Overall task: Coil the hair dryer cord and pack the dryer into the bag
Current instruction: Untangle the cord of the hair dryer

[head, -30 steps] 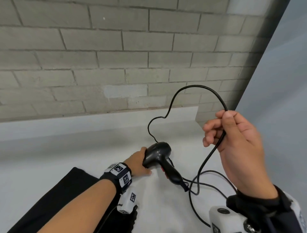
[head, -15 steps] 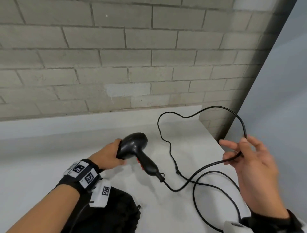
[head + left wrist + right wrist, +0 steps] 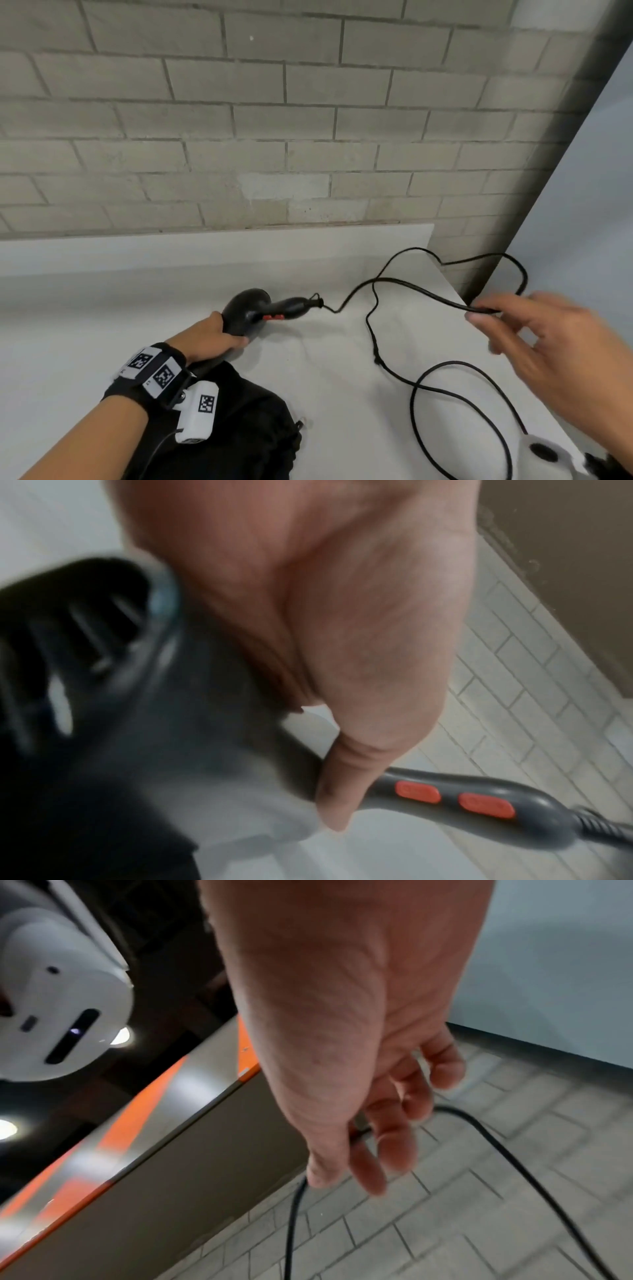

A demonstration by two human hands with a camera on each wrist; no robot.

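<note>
My left hand [image 3: 214, 334] grips the barrel of the black hair dryer [image 3: 248, 308] on the white table; the left wrist view shows the thumb [image 3: 342, 791] lying on the handle beside two red buttons [image 3: 452, 802]. The handle points right. Its black cord [image 3: 411, 286] runs right to my raised right hand [image 3: 496, 318], which pinches it between thumb and fingers [image 3: 387, 1139]. Beyond the hand the cord loops past the table's corner, then curls back in loose loops [image 3: 455, 394] on the table. The black bag [image 3: 246, 431] lies under my left wrist.
The white table [image 3: 102, 325] ends at a raised back lip under a grey brick wall [image 3: 274, 137]. Its right edge runs diagonally beneath my right hand, with a pale blue-grey panel [image 3: 589, 205] beyond it.
My left hand has turned the dryer so its handle points right instead of toward me. My right hand has swung out to the right and lower, drawing the cord out with it.
</note>
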